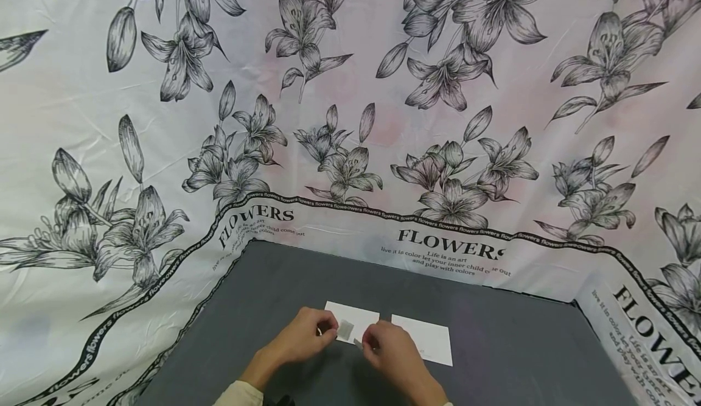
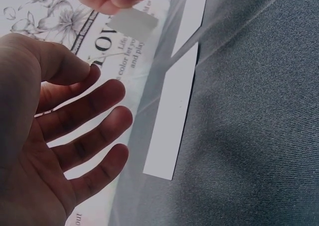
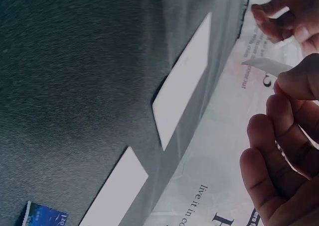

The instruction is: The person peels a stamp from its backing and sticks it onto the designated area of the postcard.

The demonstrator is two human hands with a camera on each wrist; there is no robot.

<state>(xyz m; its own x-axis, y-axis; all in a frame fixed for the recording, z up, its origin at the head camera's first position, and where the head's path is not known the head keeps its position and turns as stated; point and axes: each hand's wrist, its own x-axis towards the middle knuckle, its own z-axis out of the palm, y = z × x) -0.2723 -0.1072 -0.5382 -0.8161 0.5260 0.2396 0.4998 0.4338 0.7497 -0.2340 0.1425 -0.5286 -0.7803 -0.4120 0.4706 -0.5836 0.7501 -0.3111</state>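
In the head view my left hand (image 1: pixel 306 335) pinches a small greyish, see-through square of film (image 1: pixel 345 330) between thumb and index finger. The left wrist view shows that film almost edge-on, and the other fingers of this hand are spread apart. Close by, my right hand (image 1: pixel 393 351) pinches a small pale, thin piece (image 2: pixel 133 24), which looks slightly curved in the right wrist view. Both hands are raised over two white cards, a left card (image 1: pixel 364 316) and a right card (image 1: pixel 429 339), lying side by side with a narrow gap.
The cards lie on a dark grey cloth surface (image 1: pixel 509 333). A white curtain (image 1: pixel 350 229) with printed flowers and lettering stands behind and at both sides. In the right wrist view a blue packet (image 3: pixel 46 216) lies at the lower left, partly out of frame.
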